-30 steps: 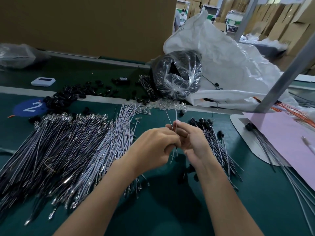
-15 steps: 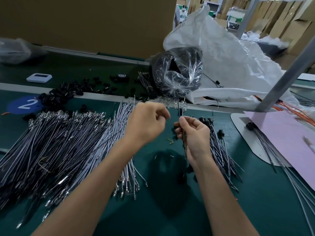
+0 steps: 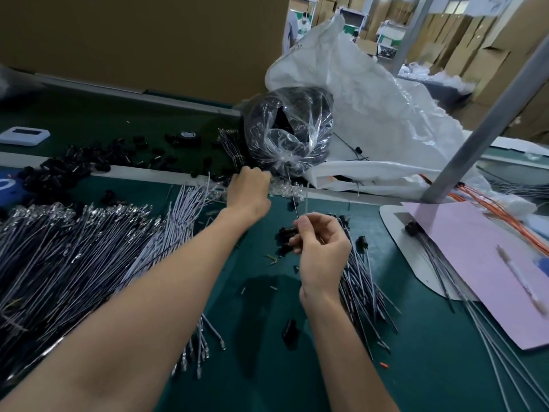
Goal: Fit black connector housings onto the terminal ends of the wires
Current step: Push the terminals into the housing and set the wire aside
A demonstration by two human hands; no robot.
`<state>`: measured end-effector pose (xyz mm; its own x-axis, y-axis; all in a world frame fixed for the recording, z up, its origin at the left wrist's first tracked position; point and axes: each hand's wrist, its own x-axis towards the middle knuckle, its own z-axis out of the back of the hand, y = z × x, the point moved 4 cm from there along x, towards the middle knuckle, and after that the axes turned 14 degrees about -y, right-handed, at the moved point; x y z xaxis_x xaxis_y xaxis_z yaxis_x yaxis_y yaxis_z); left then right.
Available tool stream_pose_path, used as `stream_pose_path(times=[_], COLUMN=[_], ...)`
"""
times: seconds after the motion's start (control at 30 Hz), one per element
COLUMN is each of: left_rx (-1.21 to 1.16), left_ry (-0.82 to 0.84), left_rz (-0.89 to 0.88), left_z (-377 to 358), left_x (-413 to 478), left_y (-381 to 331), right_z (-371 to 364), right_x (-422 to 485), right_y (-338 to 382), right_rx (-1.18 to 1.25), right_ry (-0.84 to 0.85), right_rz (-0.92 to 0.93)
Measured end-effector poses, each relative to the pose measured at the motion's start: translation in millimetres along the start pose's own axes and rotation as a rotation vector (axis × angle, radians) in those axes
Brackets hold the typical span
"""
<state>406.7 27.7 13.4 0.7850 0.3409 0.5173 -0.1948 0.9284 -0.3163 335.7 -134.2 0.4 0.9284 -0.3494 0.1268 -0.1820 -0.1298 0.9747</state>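
**Crowded green surface: a housing wanted for the held wires**

Green surface [image 3: 430,376] carries wire heaps on both sides. The right grip [image 3: 322,251] pinches two wires [image 3: 293,199], one dark and one pale, with their ends upright. The left grip [image 3: 249,188] reaches to the far strip beside the bag [image 3: 288,135], fingers curled downward; whether it holds anything cannot be told. Loose housings [image 3: 74,171] lie scattered far left, and a stray housing [image 3: 289,333] lies near the right wrist.

The step looks like fetching a housing. It should go best with the wire ends kept level and steady and the housing pushed straight on. Open room is the bare patch between the forearms. The pile [image 3: 74,248] on the left, the finished bundle [image 3: 361,286] on the right and the post [image 3: 481,129] hem it in.
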Motion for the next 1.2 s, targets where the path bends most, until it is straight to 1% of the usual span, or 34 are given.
stream_pose_path(times=[0.07,0.13,0.23,0.37,0.43,0.5,0.63,0.7,0.77,0.83,0.9,0.97,1.0,1.07,1.2], left_rx=[0.108,0.163,0.184,0.2,0.154,0.079,-0.061,-0.182,-0.428,-0.711,-0.978,-1.135,-1.154,-1.115,-1.107], left_ry=[-0.03,-0.034,-0.047,0.083,0.061,0.0,-0.019,-0.077,-0.128,-0.146,-0.121,-0.101,-0.102,-0.11,-0.134], left_rz=[0.022,0.065,0.093,0.106,0.116,0.136,0.186,0.211,0.278,0.405,0.534,0.6,0.612,0.622,0.707], left_z=[4,8,11,5,6,11,22,29,42,59,74,87,93,100,104], left_x=[4,7,11,17,19,21,21,21,13,-4,-27,-51,-61,-80,-102], left_y=[13,29,47,64,66,63,60,60,55,48,44,42,42,44,51], right_z=[1,1,0,2,2,2,1,1,0,-2,-2,-3,-4,-5,-5], right_x=[0,0,0,1,1,1,1,1,1,0,-2,-5,-7,-9,-13], right_y=[-1,-1,-1,-1,-1,-1,-1,-1,-2,-1,1,6,9,13,19], right_rx=[-0.003,-0.004,-0.008,-0.002,0.0,0.007,0.006,0.003,-0.014,-0.036,-0.069,-0.105,-0.113,-0.123,-0.134], right_ry=[-0.012,-0.005,0.002,-0.003,-0.003,0.004,0.012,0.02,0.038,0.051,0.056,0.071,0.085,0.119,0.183], right_rz=[-0.002,-0.006,-0.003,-0.003,-0.006,-0.01,-0.011,-0.012,-0.01,0.008,0.074,0.165,0.205,0.269,0.334])
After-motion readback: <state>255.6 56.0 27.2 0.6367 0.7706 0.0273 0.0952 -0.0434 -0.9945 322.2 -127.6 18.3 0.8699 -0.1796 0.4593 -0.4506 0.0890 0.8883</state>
